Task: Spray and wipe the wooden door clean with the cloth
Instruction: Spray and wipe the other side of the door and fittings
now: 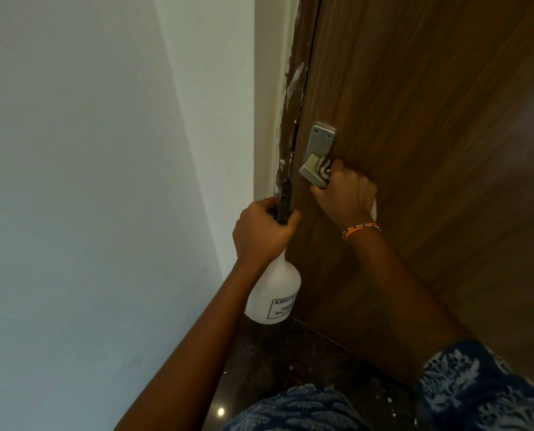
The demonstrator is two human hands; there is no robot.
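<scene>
The brown wooden door (430, 119) fills the right side of the head view, with a grey metal handle (317, 163) near its left edge. My right hand (345, 194) grips a striped white cloth (324, 170) and the handle lever together; a bit of cloth also shows below the wrist. My left hand (264, 231) grips the black trigger head of a white spray bottle (273, 293), which hangs by the door's edge with its nozzle pointing up along the frame.
A white wall (88, 181) runs along the left. The door frame (290, 119) has white paint smears. Dark polished stone floor (290, 362) lies below. My blue patterned clothing shows at the bottom.
</scene>
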